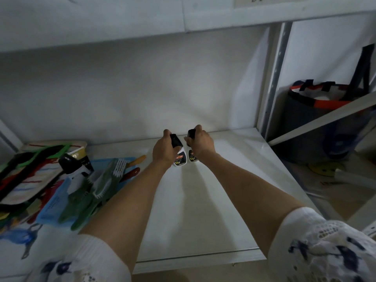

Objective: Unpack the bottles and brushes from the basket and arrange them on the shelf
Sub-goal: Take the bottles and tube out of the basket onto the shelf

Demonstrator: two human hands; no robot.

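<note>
The white shelf point(203, 210) filled most of the view, its flat board running back to a pale wall under a second board above. At its left end lay a blue basket point(55, 208), tipped low and partly covered by a colourful bag with black and green straps point(30, 171). Green brushes point(89, 196) with white bristles lay across the basket, some with their handles reaching over its front edge, and one more white bottle with a black cap point(74, 169) stood among them. To the right, past the metal upright, a dark bag with orange trim point(317, 102) sat in the next bay.

Both arms stretched forward over the board, in white patterned sleeves. The left hand point(163, 148) grasped the black cap of the left bottle point(180, 158), fingers curled round it. The right hand point(200, 142) likewise gripped the cap of the right bottle point(192, 156). The two small white bottles stood just beside each other, upright or nearly so, near the back of the shelf, their labels facing the camera. Whether their bases touched the board could not be told.
</note>
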